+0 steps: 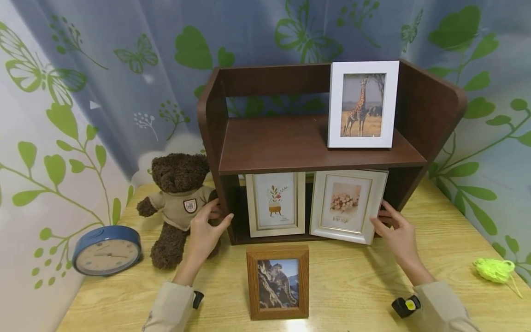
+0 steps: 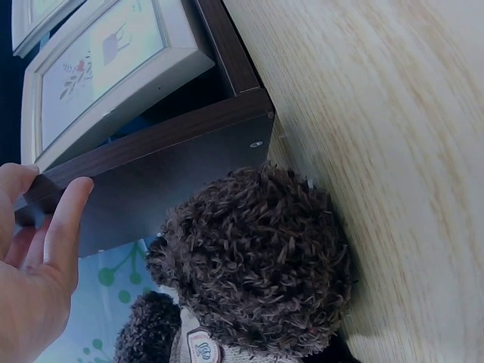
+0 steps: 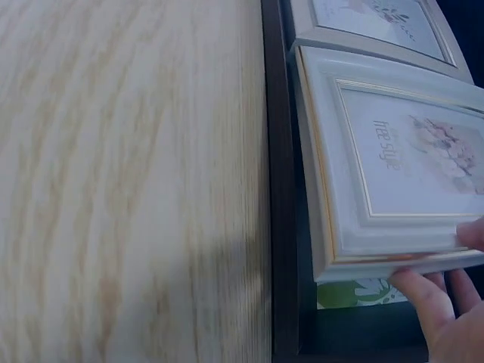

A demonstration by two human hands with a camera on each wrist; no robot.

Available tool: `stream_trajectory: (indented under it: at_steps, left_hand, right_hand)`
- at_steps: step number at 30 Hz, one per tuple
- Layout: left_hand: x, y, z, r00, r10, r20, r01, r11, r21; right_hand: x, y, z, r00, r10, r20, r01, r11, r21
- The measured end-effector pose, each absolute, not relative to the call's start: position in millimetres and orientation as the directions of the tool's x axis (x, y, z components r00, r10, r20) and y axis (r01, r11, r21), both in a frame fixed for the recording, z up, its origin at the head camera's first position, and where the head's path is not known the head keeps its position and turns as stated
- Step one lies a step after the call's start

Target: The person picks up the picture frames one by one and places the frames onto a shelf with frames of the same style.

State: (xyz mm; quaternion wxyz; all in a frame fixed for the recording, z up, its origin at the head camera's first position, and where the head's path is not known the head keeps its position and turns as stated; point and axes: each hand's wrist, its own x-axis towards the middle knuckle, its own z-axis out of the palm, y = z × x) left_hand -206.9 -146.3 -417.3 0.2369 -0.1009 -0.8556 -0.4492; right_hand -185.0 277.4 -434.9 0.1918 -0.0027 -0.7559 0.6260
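Note:
My right hand point(image 1: 400, 235) grips the right edge of a cream picture frame point(image 1: 317, 221) with a pink flower print; its thumb is on the front. That frame leans, slightly tilted, in the lower compartment of a dark brown shelf point(image 1: 265, 147). My left hand point(image 1: 205, 233) holds the front edge of the shelf's left side panel point(image 2: 151, 144), thumb and fingers on either side of it. Beside the flower frame stands another cream frame point(image 1: 300, 207) with a potted-plant print. A white frame point(image 1: 337, 106) with a giraffe picture stands on the upper board.
A brown teddy bear point(image 1: 174, 230) sits against the shelf's left side, close to my left forearm. A blue clock point(image 1: 108, 251) stands farther left. In front of the shelf is a wooden frame point(image 1: 304, 286) with a snow leopard picture. Yellow-green yarn point(image 1: 493, 269) lies at the right.

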Motion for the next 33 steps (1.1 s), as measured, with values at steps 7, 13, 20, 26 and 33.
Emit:
stream_trajectory:
  at_steps: [7,13,20,26,33]
  left_hand:
    - [-208.5,-146.0,-417.4,-0.871,-0.037,0.489,0.381,0.577,0.722]
    - [-209.2,-145.8,-416.9,-0.862,-0.032,0.506,0.399,0.573,0.716]
    - [-208.8,-145.9,-416.6,-0.847,-0.042,0.529,0.414,0.573,0.708]
    - [-208.1,-145.8,-417.3,-0.844,-0.046,0.535,0.415,0.576,0.705]
    - [-208.0,-146.2,-419.2,-0.848,-0.045,0.528,0.411,0.573,0.709]
  right_hand:
    - [-188.9,268.1,-434.6,-0.898,0.297,0.325,-0.188,0.408,-0.893]
    - [-193.4,264.9,-437.7,-0.892,0.328,0.311,-0.152,0.430,-0.890]
    - [-198.9,258.0,-443.1,-0.858,0.410,0.309,-0.133,0.404,-0.905]
    - [-202.1,250.5,-446.7,-0.818,0.472,0.330,-0.155,0.372,-0.915]
    - [-205.2,247.6,-449.7,-0.793,0.518,0.320,-0.143,0.352,-0.925]
